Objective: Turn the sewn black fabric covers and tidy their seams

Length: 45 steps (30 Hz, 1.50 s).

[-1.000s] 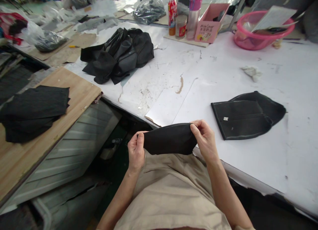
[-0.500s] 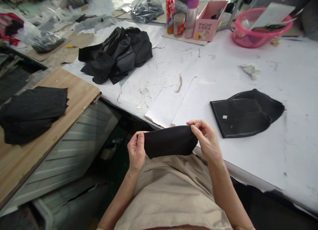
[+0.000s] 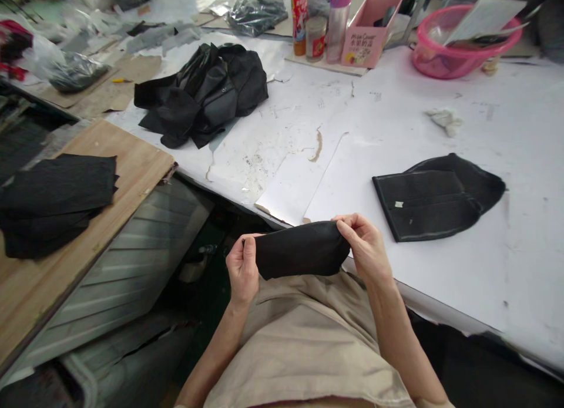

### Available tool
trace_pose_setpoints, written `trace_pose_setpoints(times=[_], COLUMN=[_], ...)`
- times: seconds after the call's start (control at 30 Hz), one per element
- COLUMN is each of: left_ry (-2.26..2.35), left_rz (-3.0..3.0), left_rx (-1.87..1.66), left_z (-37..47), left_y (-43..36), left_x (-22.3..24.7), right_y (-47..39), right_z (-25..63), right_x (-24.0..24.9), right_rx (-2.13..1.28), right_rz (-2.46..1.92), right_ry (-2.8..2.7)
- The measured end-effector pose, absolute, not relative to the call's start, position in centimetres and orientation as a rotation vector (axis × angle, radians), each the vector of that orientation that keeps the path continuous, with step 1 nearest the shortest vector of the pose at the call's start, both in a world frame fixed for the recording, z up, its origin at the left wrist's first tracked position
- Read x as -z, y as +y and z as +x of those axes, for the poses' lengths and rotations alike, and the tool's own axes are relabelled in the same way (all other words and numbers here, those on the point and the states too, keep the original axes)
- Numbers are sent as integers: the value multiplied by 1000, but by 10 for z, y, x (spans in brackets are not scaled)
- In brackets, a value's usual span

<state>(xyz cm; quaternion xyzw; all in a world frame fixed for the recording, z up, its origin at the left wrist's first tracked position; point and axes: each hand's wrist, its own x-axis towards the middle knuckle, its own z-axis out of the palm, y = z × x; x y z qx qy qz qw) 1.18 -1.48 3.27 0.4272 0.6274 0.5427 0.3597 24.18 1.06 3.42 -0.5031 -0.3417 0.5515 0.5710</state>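
Note:
A black fabric piece (image 3: pixel 302 250) is stretched between my hands, just off the table's front edge and above my beige apron. My left hand (image 3: pixel 244 270) pinches its left end between thumb and fingers. At the upper right corner, my right hand (image 3: pixel 365 243) grips the fabric with the thumb on the near side. To the right on the white table lies a sewn black piece (image 3: pixel 432 205) with one straight end, a rounded end and a small white tag. A heap of crumpled black pieces (image 3: pixel 207 97) sits farther back on the left.
A wooden board (image 3: pixel 132 152) at left bears a stack of black fabric pieces (image 3: pixel 61 191). Along the back stand a drink bottle (image 3: pixel 299 20), a glass jar (image 3: pixel 316 38), a pink box (image 3: pixel 368 38) and a pink basin (image 3: pixel 445 61). A crumpled white scrap (image 3: pixel 445 120) lies on the table (image 3: pixel 343 114).
Both hands keep the same hold on the black fabric piece. The view has shifted very slightly; nothing else has visibly moved.

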Motion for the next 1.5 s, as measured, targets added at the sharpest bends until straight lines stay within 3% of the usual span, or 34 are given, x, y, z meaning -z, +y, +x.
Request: trace_pose_setpoints(times=[0.63, 1.03, 1.3, 1.5], left_ry=[1663, 1772, 1754, 1494], left_rz=[1315, 1250, 1659, 2340], left_rx=[-1433, -1285, -1071, -917], left_z=[7, -3, -25, -17], left_y=[-18, -10, -1, 13], left_x=[-40, -30, -26, -36], right_y=[7, 0, -4, -4], right_z=[242, 232, 230, 224], right_x=[-30, -40, -49, -51], right_rx=[-1451, -1204, -1116, -1092], right_rz=[-1216, -1158, -1267, -1312], right_ry=[-700, -836, -1060, -1152])
